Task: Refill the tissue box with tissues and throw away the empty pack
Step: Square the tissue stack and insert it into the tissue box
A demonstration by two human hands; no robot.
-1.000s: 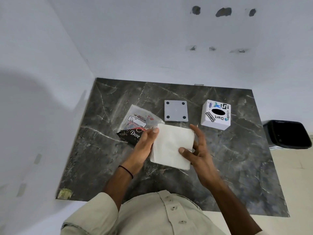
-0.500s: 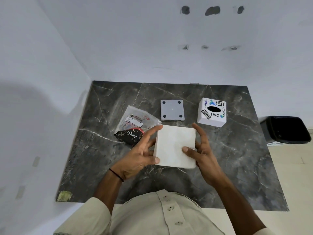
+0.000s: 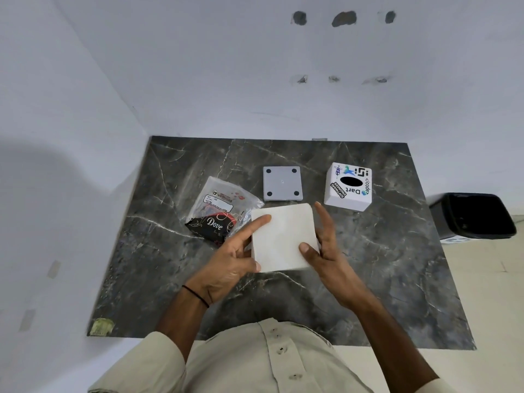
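A square white stack of tissues is held above the dark marble table, between both hands. My left hand grips its left edge, forefinger lying on top. My right hand clasps its right edge, thumb on top. The clear and black plastic pack, marked Dove, lies flat just left of the stack. The white tissue box with stickers and a dark oval slot stands at the back right. Its grey bottom plate lies upside down between pack and box.
A black bin stands on the floor beyond the table's right edge. White walls close the table's left and back sides. A yellowish sticker sits at the table's front left corner.
The tissue stack has been squared up and now lies flat between both hands. My left hand has shifted from the stack's top left corner down to its left edge.
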